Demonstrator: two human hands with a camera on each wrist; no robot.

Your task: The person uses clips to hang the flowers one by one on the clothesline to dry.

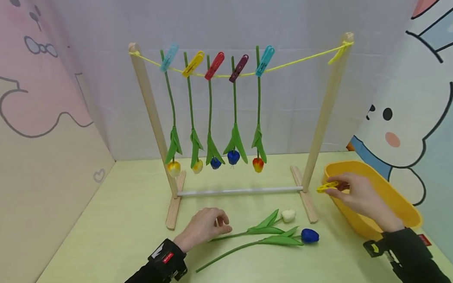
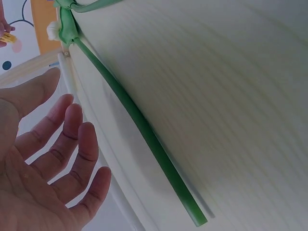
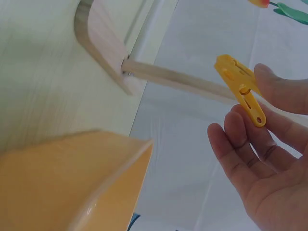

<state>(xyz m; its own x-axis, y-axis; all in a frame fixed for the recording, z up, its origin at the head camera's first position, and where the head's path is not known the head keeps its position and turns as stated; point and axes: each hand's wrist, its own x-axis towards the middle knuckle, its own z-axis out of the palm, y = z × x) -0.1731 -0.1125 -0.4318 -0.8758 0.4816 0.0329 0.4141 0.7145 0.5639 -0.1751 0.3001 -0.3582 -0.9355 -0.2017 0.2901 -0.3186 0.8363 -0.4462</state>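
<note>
My right hand (image 1: pixel 360 196) pinches a yellow clothespin (image 3: pixel 240 89) between thumb and fingers, above the rim of the yellow basket (image 1: pixel 399 200). My left hand (image 1: pixel 205 227) hovers with loosely curved fingers by the stem end of a white artificial tulip (image 1: pixel 288 216). In the left wrist view a green stem (image 2: pixel 139 118) runs past that hand, apart from the fingers. A blue tulip (image 1: pixel 309 236) lies nearer to me on the table, roughly parallel to the white one. The basket's inside is mostly hidden by the right hand and arm.
A yellow string (image 1: pixel 303 62) spans two wooden posts (image 1: pixel 327 109). Several tulips hang from it upside down, each by a clothespin, such as the red one (image 1: pixel 214 66). A white rod (image 1: pixel 239 192) joins the wooden feet (image 1: pixel 303 195). Printed cloth walls stand around the table.
</note>
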